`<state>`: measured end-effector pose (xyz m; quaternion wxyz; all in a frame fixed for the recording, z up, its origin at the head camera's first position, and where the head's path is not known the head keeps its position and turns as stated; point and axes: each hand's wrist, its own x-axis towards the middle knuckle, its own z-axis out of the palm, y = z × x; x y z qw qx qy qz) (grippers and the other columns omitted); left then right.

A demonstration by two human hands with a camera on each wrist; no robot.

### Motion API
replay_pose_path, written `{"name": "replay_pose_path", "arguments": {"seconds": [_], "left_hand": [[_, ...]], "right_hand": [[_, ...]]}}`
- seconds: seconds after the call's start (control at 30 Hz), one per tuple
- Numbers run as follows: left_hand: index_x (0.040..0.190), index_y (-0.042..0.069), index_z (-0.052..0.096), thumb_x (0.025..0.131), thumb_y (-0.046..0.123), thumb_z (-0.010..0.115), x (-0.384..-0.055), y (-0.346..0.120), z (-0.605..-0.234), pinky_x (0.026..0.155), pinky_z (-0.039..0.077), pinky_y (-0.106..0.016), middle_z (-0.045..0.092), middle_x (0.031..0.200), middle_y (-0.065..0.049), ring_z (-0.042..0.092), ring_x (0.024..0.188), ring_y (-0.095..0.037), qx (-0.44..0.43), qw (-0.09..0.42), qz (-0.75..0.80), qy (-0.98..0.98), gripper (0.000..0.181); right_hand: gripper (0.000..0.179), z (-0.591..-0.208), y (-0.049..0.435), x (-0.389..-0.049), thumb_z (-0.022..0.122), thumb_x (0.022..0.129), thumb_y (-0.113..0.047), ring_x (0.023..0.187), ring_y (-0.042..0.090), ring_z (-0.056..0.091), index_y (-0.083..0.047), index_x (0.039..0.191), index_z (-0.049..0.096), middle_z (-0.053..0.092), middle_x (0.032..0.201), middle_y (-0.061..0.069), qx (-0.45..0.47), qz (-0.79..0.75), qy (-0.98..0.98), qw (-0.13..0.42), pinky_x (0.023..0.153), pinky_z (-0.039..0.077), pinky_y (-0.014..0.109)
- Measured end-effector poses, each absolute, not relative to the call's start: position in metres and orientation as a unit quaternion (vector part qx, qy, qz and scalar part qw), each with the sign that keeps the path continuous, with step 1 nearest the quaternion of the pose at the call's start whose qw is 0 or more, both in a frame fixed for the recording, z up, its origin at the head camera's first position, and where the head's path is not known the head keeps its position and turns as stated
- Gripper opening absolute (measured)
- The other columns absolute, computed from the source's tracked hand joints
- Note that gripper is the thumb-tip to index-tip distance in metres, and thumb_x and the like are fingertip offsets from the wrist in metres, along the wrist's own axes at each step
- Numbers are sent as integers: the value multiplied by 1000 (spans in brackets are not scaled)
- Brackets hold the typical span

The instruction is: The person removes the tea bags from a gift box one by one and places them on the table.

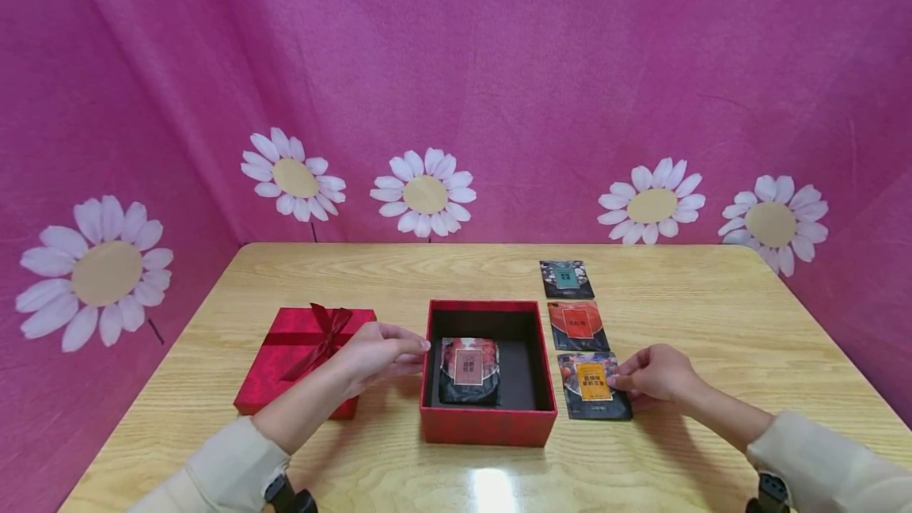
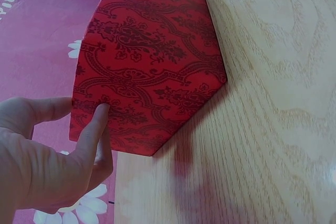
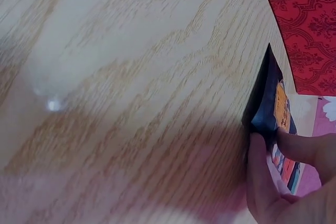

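Note:
An open red box with a dark inside stands mid-table. Inside it, toward the left, lies a tea sachet with a pink label. My left hand touches the box's left wall near the rim; in the left wrist view its fingertips rest against the patterned red side. To the right of the box, my right hand pinches the right edge of a dark sachet with an orange label. The right wrist view shows thumb and finger on that sachet's raised near edge.
A red lid with a ribbon bow lies left of the box. Beyond the orange-label sachet, a red-label sachet and a teal-label sachet lie in a column. A pink daisy-print cloth hangs behind the wooden table.

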<state>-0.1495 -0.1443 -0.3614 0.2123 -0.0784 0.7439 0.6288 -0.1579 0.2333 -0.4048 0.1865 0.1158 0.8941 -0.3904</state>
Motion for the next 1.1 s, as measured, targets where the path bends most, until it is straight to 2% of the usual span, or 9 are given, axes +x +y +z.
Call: {"name": "replay_pose_path", "arguments": {"seconds": [0.37,0.67,0.83,1.1], "left_hand": [[112,-7,64,90,10,65,-150,-143,-359,88,58,-34,67,116,-24,71,91,-18,-84,208,617,754,28],[111,-7,63,90,10,65,-150,-143,-360,87,58,-35,67,116,-24,71,96,-22,-85,208,621,751,28],[112,-7,63,90,10,65,-150,-143,-360,87,58,-35,67,115,-24,72,94,-22,-89,208,623,749,28],[112,-6,63,90,11,65,-149,-143,-361,89,57,-37,68,115,-24,71,88,-17,-87,208,619,753,29]], "right_hand": [[26,-386,234,-159,75,82,-14,61,11,60,7,94,66,67,78,10,79,-347,918,173,60,60,27],[32,-354,221,-167,70,86,-13,72,12,65,11,107,63,71,91,15,50,-405,893,191,72,62,34],[35,-336,208,-170,68,88,-12,79,11,68,10,113,61,71,99,15,22,-455,864,214,78,61,32],[46,-314,186,-175,67,90,-19,87,9,70,10,124,56,73,101,5,-21,-512,814,274,84,59,26]]}}
